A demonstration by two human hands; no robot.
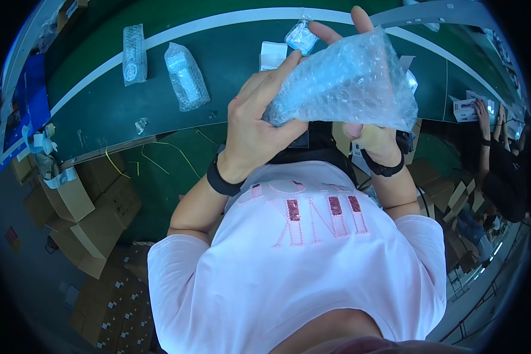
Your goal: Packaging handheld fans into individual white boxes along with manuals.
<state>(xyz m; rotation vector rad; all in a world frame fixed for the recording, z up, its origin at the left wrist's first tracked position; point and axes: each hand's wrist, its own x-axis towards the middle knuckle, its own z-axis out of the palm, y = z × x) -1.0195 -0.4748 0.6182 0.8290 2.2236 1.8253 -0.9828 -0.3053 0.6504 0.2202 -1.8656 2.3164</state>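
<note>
A clear bubble-wrap bag [348, 82] is held up over the near edge of the green table [230, 65]. My left hand [259, 121] is closed round its narrower left end, thumb below and fingers above. Behind the wider right end is my right hand [379, 141], its thumb under the bag and two fingertips showing past the top edge. The bag lies between that thumb and the fingers; the palm is mostly hidden. Whether anything is inside the bag I cannot tell. Beyond my left fingers are a small white box [273, 54] and a clear plastic-wrapped item [301, 36].
Two bubble-wrapped packets, one upright-lying [134, 56] and one slanted [186, 76], rest on the table at the left. At the far right a co-worker's hands [483, 118] touch a white box [465, 110]. Cardboard boxes [91, 218] stack up on the floor at left.
</note>
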